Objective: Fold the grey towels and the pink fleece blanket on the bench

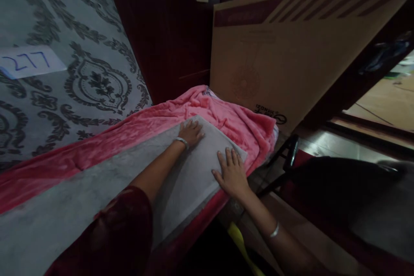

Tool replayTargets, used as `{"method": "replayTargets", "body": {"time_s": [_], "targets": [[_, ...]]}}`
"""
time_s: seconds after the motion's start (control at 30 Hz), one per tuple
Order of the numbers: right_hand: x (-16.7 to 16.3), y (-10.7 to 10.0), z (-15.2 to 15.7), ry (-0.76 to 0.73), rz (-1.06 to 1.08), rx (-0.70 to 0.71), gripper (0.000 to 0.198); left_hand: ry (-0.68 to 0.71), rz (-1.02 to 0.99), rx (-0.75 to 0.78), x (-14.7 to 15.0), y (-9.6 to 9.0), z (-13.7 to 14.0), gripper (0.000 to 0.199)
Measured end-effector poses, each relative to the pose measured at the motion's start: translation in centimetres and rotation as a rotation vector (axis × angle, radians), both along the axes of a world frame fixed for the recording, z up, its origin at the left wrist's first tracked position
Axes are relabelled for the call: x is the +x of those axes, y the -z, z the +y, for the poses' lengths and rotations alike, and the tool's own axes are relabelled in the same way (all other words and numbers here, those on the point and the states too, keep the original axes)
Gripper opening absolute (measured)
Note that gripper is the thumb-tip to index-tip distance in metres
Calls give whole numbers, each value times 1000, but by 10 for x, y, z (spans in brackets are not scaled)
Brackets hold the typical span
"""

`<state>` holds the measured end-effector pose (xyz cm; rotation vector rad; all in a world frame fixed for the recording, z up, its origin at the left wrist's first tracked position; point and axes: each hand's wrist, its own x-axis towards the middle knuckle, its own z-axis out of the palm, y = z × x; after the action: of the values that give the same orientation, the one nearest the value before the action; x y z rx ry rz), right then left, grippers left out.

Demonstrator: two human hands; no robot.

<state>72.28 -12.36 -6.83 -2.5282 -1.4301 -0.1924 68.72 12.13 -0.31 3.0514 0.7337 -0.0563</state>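
Nearest the head camera was a dark red sleeve (119, 228) on the left arm, crossing a long grey-white sheet (187, 189) of what looked like cloth. That sheet lay over a pink plush blanket (242, 125), running from the near left to a squared-off end at the far right, with blanket showing along its far edge and beyond that end. Judging by how it lay, the spreading looked well advanced: the far-right end sat flat and its corners were square. A darker strip showed along the near edge, perhaps a lower layer, and whether any straightening was left there could not be told; the near-left part ran out of view.

Both hands were open and gripped nothing. The left hand (191, 133) rested palm down on the sheet near its far corner, fingers slightly parted. The right hand (232, 172) lay flatter and wider, fingers fanned, over the near-right corner. Past the blanket, on the far right, stood a large cardboard box (265, 60), and on the left rose a wall with patterned wallpaper (100, 84)
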Motion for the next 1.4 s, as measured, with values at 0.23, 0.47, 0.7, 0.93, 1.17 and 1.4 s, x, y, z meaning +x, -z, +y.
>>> {"method": "replayTargets", "body": {"time_s": [0.23, 0.47, 0.7, 0.93, 1.17, 1.4], "targets": [[25, -35, 26, -49, 82, -30, 68, 103, 4, 12, -56, 14, -41, 65], [33, 6, 2, 191, 28, -29, 78, 27, -54, 25, -64, 27, -58, 63], [39, 26, -14, 142, -55, 87, 75, -10, -54, -77, -88, 25, -75, 65], [39, 22, -16, 143, -54, 40, 76, 153, -54, -164, -156, 37, -125, 71], [28, -3, 0, 41, -53, 10, 69, 397, -112, -326, -217, 37, -184, 71], [-49, -40, 108, -710, -39, -19, 59, -14, -214, -215, -256, 9, -162, 57]]}}
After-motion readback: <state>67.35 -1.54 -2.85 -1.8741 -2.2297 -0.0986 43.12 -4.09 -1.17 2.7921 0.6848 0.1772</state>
